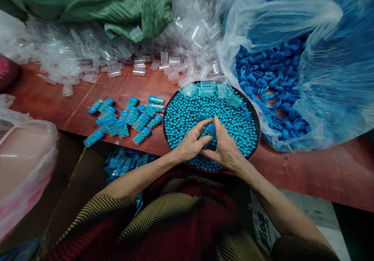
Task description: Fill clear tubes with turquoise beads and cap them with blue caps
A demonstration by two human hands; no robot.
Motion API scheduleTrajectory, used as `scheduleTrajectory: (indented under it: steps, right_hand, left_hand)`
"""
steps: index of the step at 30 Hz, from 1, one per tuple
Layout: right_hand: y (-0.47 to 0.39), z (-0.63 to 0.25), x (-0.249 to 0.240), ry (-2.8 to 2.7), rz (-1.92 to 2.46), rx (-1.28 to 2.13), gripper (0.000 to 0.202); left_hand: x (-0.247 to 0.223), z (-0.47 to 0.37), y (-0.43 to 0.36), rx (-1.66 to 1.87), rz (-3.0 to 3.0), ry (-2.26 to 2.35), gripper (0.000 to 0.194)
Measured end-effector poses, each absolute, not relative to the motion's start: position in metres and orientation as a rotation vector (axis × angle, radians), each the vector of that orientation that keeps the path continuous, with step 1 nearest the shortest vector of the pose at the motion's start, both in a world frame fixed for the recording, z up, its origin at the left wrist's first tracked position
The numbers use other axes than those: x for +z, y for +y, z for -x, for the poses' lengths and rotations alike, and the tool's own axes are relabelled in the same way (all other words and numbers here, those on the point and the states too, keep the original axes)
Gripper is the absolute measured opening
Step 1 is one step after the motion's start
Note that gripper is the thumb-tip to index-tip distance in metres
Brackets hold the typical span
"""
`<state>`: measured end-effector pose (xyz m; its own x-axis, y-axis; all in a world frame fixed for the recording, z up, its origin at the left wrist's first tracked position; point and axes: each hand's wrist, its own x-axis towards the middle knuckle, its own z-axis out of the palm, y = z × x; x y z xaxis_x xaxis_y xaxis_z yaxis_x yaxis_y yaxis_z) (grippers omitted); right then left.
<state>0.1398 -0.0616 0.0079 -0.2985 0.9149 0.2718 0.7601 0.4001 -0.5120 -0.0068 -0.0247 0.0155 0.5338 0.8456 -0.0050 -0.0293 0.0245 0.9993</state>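
Both my hands meet over a round tray [167, 136] filled with small blue balls [187, 109]. My left hand [193, 140] and my right hand [224, 146] close their fingers around one small clear bottle with a blue cap [210, 128]. Most of this bottle is hidden by the fingers. Several clear plastic tubes [207, 87] lie on the balls at the tray's far side, and a loose blue cap [246, 113] rests near its right rim. Left of the tray, several capped bottles filled with blue balls [133, 116] lie on the table.
Clear tubes [102, 54] are heaped along the back beneath a green sack [87, 0]. At the right, a translucent bag [336, 78] spills blue caps [269, 70]. Below the table edge [292, 175], more filled bottles [125, 161] sit in a cardboard box [67, 175]. A plastic-lined container [26, 156] stands left.
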Motion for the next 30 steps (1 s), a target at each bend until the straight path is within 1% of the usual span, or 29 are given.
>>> scheduleTrajectory:
  steps: [4,7,10,12,15,17,20,23,25,28,30]
  right_hand:
    - [-0.061,-0.137,0.009,-2.156,1.416,0.233,0.095]
    - [-0.060,-0.136,0.005,-2.189,1.395,0.199,0.094]
    - [-0.061,-0.130,0.003,-2.214,1.435,0.235,0.094]
    - [-0.062,-0.126,0.005,-2.270,1.478,0.286,0.091]
    - [-0.059,-0.128,0.016,-2.401,1.515,0.324,0.080]
    - [-0.050,-0.142,0.023,-2.370,1.610,0.254,0.068]
    - [-0.028,-0.180,0.026,-2.124,1.920,0.046,0.050]
    - [-0.006,-0.215,0.021,-1.965,2.285,-0.115,0.051]
    - [0.002,-0.226,0.016,-1.959,2.414,-0.175,0.049]
    - [0.003,-0.230,0.012,-2.019,2.469,-0.190,0.043]
    - [0.000,-0.232,0.011,-2.063,2.456,-0.152,0.041]
  left_hand:
    - [0.023,0.006,-0.027,0.743,-1.407,0.901,0.035]
    - [0.023,0.002,-0.031,0.761,-1.366,0.993,0.026]
    - [0.017,0.001,-0.034,0.756,-1.349,1.031,0.023]
    - [0.013,0.005,-0.033,0.747,-1.379,1.031,0.023]
    - [0.011,0.024,-0.028,0.765,-1.509,1.037,0.027]
    - [0.014,0.047,-0.020,0.805,-1.589,1.125,0.032]
    - [0.018,0.092,-0.001,0.924,-1.692,1.349,0.035]
    - [0.015,0.136,0.020,0.940,-1.755,1.668,0.039]
    - [0.009,0.155,0.031,0.898,-1.786,1.872,0.042]
    - [0.000,0.165,0.039,0.820,-1.863,2.083,0.044]
    - [-0.004,0.162,0.041,0.762,-1.913,2.140,0.045]
